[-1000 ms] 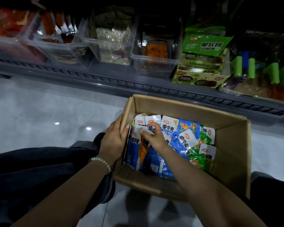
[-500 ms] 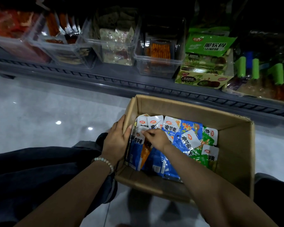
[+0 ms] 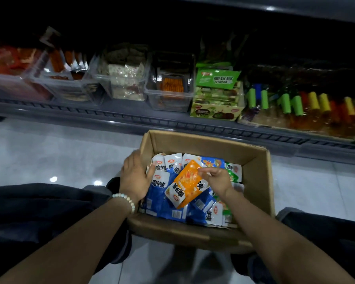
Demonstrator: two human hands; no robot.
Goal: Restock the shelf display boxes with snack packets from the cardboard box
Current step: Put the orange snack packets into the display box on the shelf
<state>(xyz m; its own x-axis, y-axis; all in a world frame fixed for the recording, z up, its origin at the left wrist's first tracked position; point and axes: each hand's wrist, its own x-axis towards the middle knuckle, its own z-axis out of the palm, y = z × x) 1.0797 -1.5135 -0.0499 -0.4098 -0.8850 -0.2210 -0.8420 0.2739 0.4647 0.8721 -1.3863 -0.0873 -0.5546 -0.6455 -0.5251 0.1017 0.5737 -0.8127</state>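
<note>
Now the right hand (image 3: 218, 180) pinches the orange packet (image 3: 184, 185) by its upper edge, length slanting down-left. Left hand (image 3: 134, 177), fingers straight, braces the cardboard box (image 3: 256, 167).

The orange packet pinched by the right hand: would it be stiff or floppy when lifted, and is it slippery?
Probably light: the right hand holds the orange packet by a pinch at one edge alone. Likely only slightly floppy, since it keeps its flat shape while tilted. Its shiny film may be slippery.
</note>
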